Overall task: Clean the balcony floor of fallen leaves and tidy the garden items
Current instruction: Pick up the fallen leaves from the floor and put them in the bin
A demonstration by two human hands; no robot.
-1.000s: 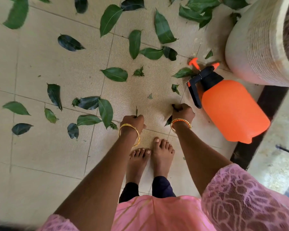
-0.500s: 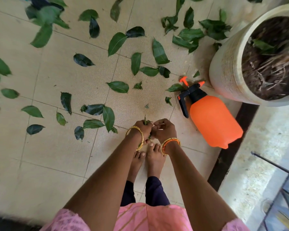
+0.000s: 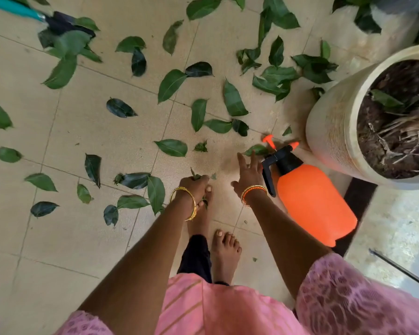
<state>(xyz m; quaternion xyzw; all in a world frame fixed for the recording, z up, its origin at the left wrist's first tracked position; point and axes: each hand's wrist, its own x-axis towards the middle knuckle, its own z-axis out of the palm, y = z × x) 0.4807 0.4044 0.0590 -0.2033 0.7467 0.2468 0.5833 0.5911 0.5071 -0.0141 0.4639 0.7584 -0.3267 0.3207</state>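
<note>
While its fingers (image 3: pixel 242 160) are spread straight and hold nothing, the right hand (image 3: pixel 247 175) reaches out low over the beige tiled balcony floor (image 3: pixel 87 240), fingertips near a small green leaf (image 3: pixel 256 149) that lies just beside the black trigger head of the orange plastic spray bottle (image 3: pixel 312 201). Left hand (image 3: pixel 194 187) is clenched round a small bunch of torn green leaf pieces (image 3: pixel 196 176), bits sticking out above and below the fist; gold bangle (image 3: pixel 183 203) on the left wrist, orange-and-gold bangle (image 3: pixel 253 192) on the right. Both hands hang above the person's bare feet (image 3: pixel 225 247); pink patterned sleeves and tunic (image 3: pixel 353 298) fill the bottom edge. The spray bottle lies on its side on the floor, nozzle toward the round cream planter pot (image 3: pixel 334 122) filled with dark soil and dry roots, pot just beyond the bottle at right. Many loose green fallen leaves (image 3: pixel 232 99) are scattered across the tiles ahead and to the left, denser near the pot. Far upper left, a teal-handled garden trowel (image 3: pixel 17 8) lies partly under leaves.
</note>
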